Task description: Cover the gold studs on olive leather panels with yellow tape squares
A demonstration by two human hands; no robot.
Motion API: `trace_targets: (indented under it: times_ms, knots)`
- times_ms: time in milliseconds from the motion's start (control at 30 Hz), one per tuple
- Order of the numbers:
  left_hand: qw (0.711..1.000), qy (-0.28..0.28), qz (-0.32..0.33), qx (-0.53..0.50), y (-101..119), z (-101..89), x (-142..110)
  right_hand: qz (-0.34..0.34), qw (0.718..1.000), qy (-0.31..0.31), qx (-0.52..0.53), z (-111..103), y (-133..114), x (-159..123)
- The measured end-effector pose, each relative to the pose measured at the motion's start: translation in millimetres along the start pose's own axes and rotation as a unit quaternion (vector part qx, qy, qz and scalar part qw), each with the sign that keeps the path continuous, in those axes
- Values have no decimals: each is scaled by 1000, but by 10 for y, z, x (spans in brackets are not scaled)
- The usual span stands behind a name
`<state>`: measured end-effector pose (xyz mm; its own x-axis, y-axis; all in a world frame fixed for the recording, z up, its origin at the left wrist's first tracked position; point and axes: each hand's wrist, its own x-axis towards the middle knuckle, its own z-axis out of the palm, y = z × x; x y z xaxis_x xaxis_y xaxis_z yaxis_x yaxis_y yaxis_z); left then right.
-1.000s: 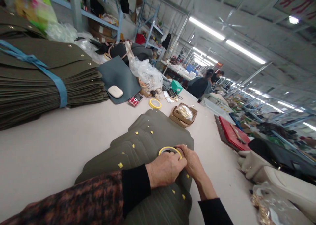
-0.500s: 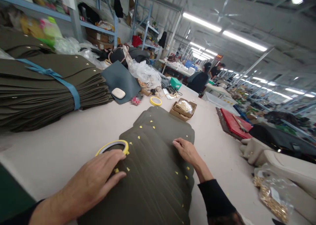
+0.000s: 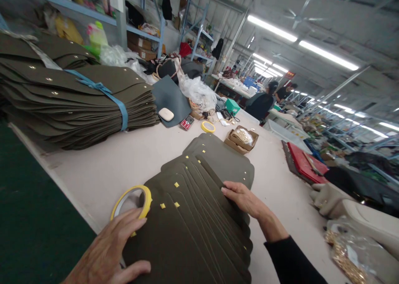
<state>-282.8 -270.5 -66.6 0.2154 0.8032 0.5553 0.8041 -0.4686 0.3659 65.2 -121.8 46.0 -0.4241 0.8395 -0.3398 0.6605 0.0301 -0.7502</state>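
Observation:
A fanned stack of dark olive sheet panels, resembling leather, lies in front of me with small yellow tape bits stuck near the edges. My right hand pinches the right edge of an upper panel between thumb and fingers, and that edge is raised a little. My left hand is at the stack's left side, thumb apart from the fingers. A roll of yellow tape hangs tilted at its fingers, which partly hide the lower part of the ring.
A tied bundle of olive panels stands at the left. Farther back are a white oval object, another yellow tape roll and a cardboard box of gold hardware. Red folders and a bag of gold parts lie right.
The view has turned left. My left hand and the tape roll have moved left and toward me. The upper panels have shifted, and my right hand now grips an edge.

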Motion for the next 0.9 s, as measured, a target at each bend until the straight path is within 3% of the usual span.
trace_targets:
  times_ms: [100,200,300,400,567,667,767,900]
  knots:
    - [999,32,25,7,-6,10,-45,11,999,-32,-27,37,-194,-28]
    - [1000,31,5,5,16,2,-54,-2,998,-49,-49,142,-416,-86]
    - [1000,26,-5,0,43,2,-61,-24,998,-22,-51,358,-692,-283]
    - [999,45,-14,-14,74,2,-62,20,997,-15,-72,607,-891,-528]
    - [998,50,-9,-39,123,-1,-46,123,988,-29,-90,923,-871,-745]
    - [997,51,-16,-51,129,16,-84,69,982,-6,-176,1132,-839,-823]
    - [996,57,-35,-65,134,48,-144,21,957,2,-289,1289,-912,-861]
    - [994,78,-35,-61,189,74,-146,64,960,-25,-271,1228,-1071,-826]
